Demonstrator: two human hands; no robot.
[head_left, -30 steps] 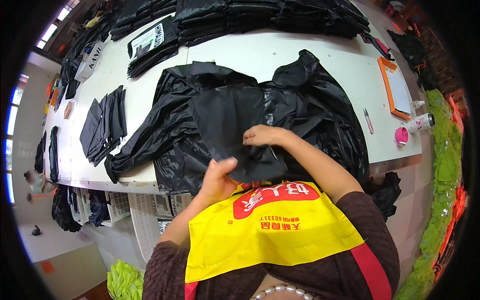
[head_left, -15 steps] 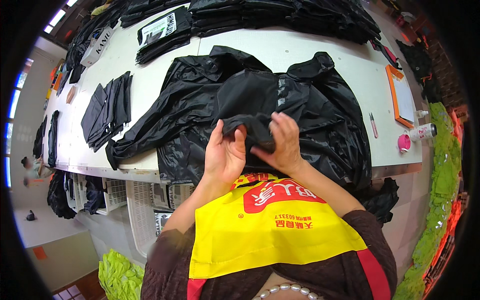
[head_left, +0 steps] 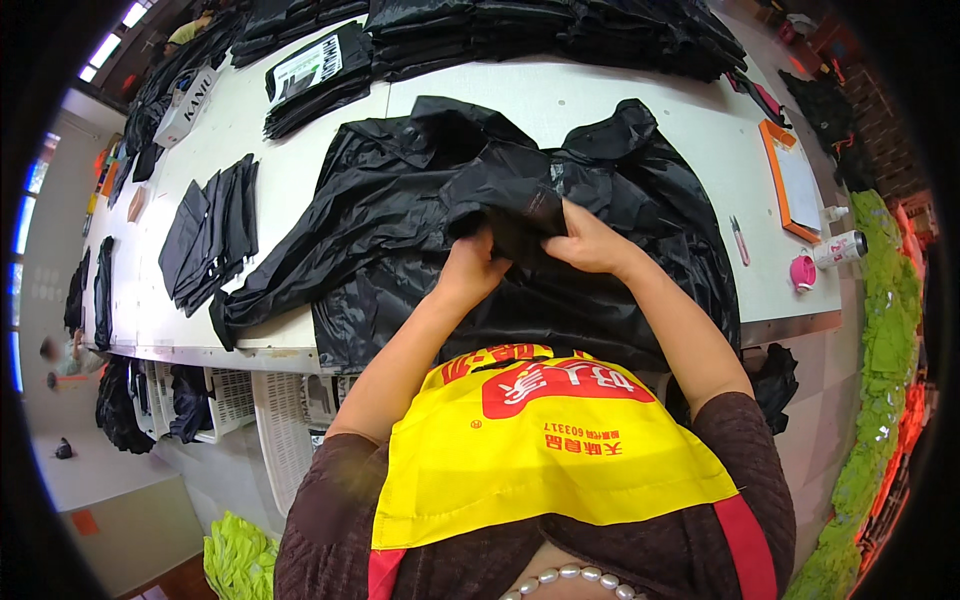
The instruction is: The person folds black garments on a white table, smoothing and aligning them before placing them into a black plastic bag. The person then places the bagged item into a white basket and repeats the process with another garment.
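A shiny black jacket [head_left: 400,290] lies spread in front of me, one long sleeve stretched out to the left. Near its middle, both hands lift a folded part of the cloth, which forms a dark opening. My right hand [head_left: 592,242] pinches the edge of that part between thumb and bent fingers. On the other side, my left hand [head_left: 473,270] is closed on the cloth, with its fingertips tucked under the fabric and hidden.
The jacket rests on a white table [head_left: 500,90]. Flat black pieces [head_left: 210,230] lie at left; stacked black garments [head_left: 540,40] line the back. At right are an orange-edged clipboard [head_left: 785,180], a small cutter [head_left: 739,240] and a bottle [head_left: 840,248]. White crates [head_left: 280,430] stand below.
My hands have gone from loosely handling the cloth to gripping it on both sides. They have moved apart slightly, and the lifted part now gapes between them. My right hand has risen a little.
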